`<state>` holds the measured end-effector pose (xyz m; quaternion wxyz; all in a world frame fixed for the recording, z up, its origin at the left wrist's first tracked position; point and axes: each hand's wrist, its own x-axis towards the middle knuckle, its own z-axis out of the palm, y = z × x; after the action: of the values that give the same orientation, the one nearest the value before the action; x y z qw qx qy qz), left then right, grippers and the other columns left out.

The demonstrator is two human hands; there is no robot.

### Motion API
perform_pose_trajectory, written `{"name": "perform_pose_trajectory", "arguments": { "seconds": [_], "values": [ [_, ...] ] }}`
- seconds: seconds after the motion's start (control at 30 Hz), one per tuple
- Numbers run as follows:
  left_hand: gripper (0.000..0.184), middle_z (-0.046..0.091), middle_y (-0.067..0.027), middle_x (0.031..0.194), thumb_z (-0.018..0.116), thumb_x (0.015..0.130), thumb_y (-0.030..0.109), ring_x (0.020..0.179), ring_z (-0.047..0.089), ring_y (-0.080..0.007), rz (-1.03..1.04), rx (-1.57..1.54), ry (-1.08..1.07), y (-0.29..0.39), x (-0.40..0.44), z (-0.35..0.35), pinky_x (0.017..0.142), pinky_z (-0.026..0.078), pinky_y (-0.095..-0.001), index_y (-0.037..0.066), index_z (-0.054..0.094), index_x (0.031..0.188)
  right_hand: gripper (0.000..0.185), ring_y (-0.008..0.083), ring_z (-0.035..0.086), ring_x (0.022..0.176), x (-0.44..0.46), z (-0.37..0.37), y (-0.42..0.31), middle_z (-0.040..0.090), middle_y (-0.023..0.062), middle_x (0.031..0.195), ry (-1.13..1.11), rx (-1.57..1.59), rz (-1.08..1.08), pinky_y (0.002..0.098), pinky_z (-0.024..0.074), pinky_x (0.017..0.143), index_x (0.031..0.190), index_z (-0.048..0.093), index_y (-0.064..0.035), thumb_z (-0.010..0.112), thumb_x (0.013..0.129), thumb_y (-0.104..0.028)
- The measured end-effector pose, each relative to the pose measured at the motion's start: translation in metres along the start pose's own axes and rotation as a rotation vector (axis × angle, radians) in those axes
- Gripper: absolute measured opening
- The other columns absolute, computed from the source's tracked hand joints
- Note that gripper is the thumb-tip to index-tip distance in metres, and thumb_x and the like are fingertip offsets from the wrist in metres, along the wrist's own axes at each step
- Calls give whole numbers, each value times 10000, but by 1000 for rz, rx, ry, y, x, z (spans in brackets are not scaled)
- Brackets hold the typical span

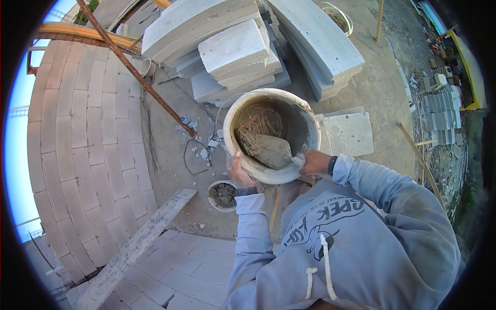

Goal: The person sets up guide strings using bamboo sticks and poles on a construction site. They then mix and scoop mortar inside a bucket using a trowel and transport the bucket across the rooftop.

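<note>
A large pale bucket point(313, 129) is in front of me, its mouth facing up, with wet grey mortar point(249, 140) down one inner side. My left hand point(240, 170) is closed on the near left rim of this bucket. At the near right rim, my right hand point(313, 162) is wrapped round the handle of a trowel. The mortar-coated blade of the trowel point(274, 151) lies inside the bucket, against the mortar. Below my left hand, a small bucket point(210, 195) with grey mortar in it stands on the floor.
Stacked pale blocks point(235, 49) stand beyond the bucket, with more slabs point(325, 46) at the right. A block wall point(93, 139) rises at left. A wooden plank point(139, 243) leans near it, and a rusty pole point(137, 67) slants across. Rubble point(203, 153) lies on the floor.
</note>
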<state>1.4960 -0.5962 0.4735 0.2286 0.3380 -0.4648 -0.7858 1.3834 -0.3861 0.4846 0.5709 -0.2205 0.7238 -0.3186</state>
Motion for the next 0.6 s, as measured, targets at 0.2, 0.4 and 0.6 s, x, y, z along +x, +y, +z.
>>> {"name": "perform_pose_trajectory", "arguments": {
  "seconds": [0.2, 0.4, 0.6],
  "values": [
    [327, 570, -161, 1095, 481, 874, 181, 992, 573, -258, 66, -278, 293, 3, 6, -61, 848, 481, -381, -39, 520, 1112, 328, 338, 633, 676, -1, -20, -8, 624, 218, 723, 221, -285, -365, 394, 502, 645, 940, 585, 29, 619, 687, -177],
    [292, 600, -146, 1002, 527, 849, 169, 882, 599, -218, 294, -192, 745, 42, -27, -166, 774, 496, -335, -47, 569, 1041, 368, 415, 598, 747, 3, 0, -99, 605, 261, 762, 105, -453, -244, 436, 472, 699, 961, 565, 38, 621, 682, -195],
    [336, 587, -135, 1008, 582, 782, 113, 902, 593, -256, 500, -330, 1307, 69, -98, -283, 768, 516, -373, -49, 553, 1074, 480, 384, 614, 784, 108, 100, -153, 609, 233, 771, -71, -584, -332, 428, 473, 718, 1092, 507, 25, 641, 695, -209]
  ]
}}
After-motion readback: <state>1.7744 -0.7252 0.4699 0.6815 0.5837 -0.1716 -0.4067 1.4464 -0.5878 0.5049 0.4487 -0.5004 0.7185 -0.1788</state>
